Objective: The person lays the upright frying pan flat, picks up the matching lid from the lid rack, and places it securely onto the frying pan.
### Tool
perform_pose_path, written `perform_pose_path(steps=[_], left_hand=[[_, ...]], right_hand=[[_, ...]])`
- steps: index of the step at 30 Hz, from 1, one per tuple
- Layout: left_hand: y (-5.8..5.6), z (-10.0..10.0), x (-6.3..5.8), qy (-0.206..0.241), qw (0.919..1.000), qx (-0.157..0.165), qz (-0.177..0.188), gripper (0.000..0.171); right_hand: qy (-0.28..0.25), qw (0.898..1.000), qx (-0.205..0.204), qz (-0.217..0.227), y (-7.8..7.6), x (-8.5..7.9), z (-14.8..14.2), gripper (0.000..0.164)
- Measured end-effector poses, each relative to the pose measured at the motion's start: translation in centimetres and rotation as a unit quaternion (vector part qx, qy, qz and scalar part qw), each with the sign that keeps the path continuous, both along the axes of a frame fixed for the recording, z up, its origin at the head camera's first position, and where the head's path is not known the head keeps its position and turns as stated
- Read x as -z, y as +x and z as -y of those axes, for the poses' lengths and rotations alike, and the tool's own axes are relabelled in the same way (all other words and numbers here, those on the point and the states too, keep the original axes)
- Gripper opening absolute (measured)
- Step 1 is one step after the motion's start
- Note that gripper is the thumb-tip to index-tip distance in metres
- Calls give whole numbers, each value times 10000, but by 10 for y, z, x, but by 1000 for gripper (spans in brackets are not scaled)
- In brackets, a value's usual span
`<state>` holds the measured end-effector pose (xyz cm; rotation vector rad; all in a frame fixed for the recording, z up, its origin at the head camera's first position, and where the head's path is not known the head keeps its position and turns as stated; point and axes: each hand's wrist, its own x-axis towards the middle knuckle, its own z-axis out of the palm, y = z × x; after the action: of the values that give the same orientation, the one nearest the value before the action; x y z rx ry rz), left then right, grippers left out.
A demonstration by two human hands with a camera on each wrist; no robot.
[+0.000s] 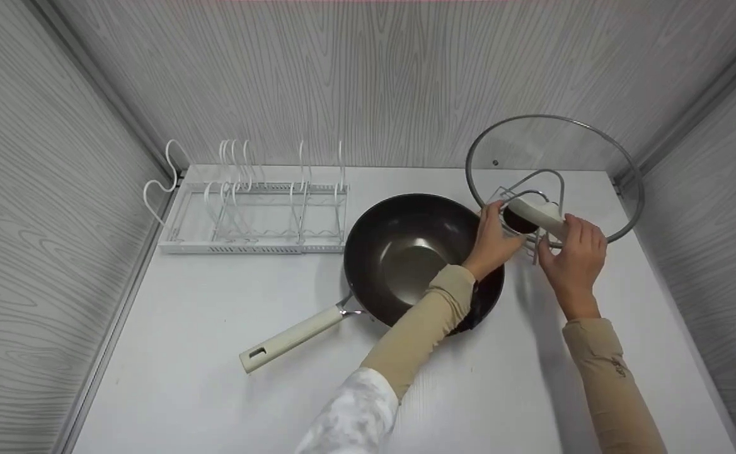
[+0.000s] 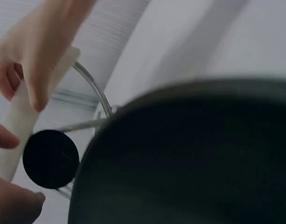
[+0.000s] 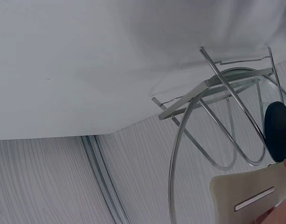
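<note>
A round glass lid (image 1: 595, 170) with a metal rim stands on edge, tilted, in a small wire lid stand (image 1: 562, 189) at the back right. Its long cream handle (image 1: 541, 217) has a dark round base. My left hand (image 1: 493, 243) pinches the handle's left end, and my right hand (image 1: 576, 255) grips the right end. Seen from the right wrist, the slotted handle end (image 3: 245, 193) sits beside the stand's wire loops. The dark wok (image 1: 412, 265) lies under my left forearm, its cream handle (image 1: 292, 337) pointing to the front left.
An extendable white rack (image 1: 248, 249) with several upright wire dividers stands at the back left. Grey wood-grain walls (image 1: 368, 82) enclose the white tabletop (image 1: 185, 378) at the back and both sides. The wok's edge fills much of the left wrist view.
</note>
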<state>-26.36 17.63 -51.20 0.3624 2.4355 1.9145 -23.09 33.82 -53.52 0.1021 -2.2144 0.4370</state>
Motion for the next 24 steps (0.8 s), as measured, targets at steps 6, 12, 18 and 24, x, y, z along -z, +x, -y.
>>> perform_pose_path(steps=[6,12,18,24], left_hand=[[-6,2,8,304,9913,855,957,86],[-9,0,15,1108,9793,997,1371,87],[-9,-4,19,1171,9754,959,1603,88],[-13,-2,18,1218,9757,798,1640,86]], right_hand=[[194,9991,21,364,-7,-8,-8,36],[546,9911,-254,1187,-15,-20,-18,38],[556,9940,-325,886,-15,-12,-25,32],[358,9976,-337,480,-19,-7,-21,34]])
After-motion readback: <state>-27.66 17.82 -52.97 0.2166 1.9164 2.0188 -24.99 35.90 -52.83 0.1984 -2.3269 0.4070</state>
